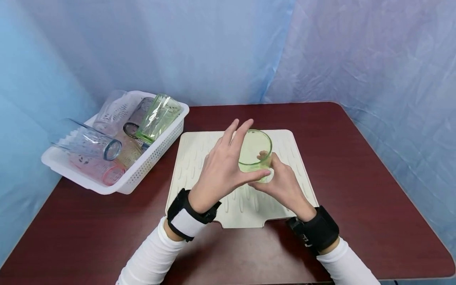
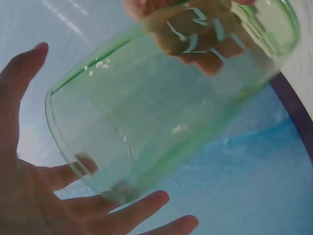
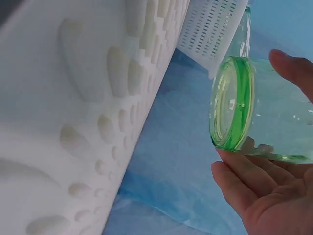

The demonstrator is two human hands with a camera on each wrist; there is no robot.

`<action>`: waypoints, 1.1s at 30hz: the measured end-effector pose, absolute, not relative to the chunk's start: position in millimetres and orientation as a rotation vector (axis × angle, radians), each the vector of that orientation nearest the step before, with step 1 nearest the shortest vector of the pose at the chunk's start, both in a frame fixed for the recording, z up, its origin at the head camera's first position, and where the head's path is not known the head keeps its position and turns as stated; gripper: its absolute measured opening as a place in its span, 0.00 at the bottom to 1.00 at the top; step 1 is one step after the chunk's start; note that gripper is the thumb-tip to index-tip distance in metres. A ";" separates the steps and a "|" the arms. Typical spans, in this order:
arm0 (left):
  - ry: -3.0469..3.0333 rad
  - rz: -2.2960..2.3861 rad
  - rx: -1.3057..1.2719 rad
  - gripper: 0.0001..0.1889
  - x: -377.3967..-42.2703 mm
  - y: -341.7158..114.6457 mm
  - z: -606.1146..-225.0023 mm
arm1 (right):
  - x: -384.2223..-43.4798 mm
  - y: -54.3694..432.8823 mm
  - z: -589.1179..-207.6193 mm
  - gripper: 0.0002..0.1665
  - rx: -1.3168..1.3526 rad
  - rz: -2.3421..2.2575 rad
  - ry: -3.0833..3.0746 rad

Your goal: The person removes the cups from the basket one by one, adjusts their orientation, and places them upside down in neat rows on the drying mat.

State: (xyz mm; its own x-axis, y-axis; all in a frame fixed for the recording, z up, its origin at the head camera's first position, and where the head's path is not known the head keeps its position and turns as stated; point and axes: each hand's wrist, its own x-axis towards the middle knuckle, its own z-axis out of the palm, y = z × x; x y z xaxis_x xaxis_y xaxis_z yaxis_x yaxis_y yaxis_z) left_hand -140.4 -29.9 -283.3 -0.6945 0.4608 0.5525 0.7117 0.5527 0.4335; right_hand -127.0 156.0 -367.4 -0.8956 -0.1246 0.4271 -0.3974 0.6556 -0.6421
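Note:
A green-tinted clear drinking glass (image 1: 252,149) is held above the cream ribbed mat (image 1: 246,211), its rim up toward the head camera. My right hand (image 1: 286,184) grips the lower part, thumb on one side and fingers on the other. The right wrist view shows its thick green base (image 3: 242,105) apart from the mat. Around the rim end, my left hand (image 1: 222,170) is spread, fingers extended and thumb out. Some left fingertips show through or beside the glass wall (image 2: 146,112) in the left wrist view; whether they touch it, I cannot tell. Pale lettering marks the glass.
A white perforated plastic basket (image 1: 156,156) at the left holds several glasses, among them a green glass (image 1: 159,118), a blue glass (image 1: 89,142) and a pink glass (image 1: 101,170). Everything stands on a dark red-brown table (image 1: 363,198). Blue cloth (image 1: 228,51) hangs behind.

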 end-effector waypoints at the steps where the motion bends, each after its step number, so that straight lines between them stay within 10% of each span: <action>1: -2.433 -0.956 -0.983 0.53 -140.3 -29.5 -281.8 | -125.5 156.2 -366.4 0.42 0.429 1.068 -2.539; 12: -2.441 -1.030 -0.982 0.32 -140.6 -33.0 -290.5 | -117.1 151.1 -364.3 0.50 0.488 1.006 -2.587; 33: -2.234 -1.639 -0.764 0.29 -146.4 -53.3 -305.7 | -122.6 173.3 -366.8 0.53 0.602 2.235 -2.170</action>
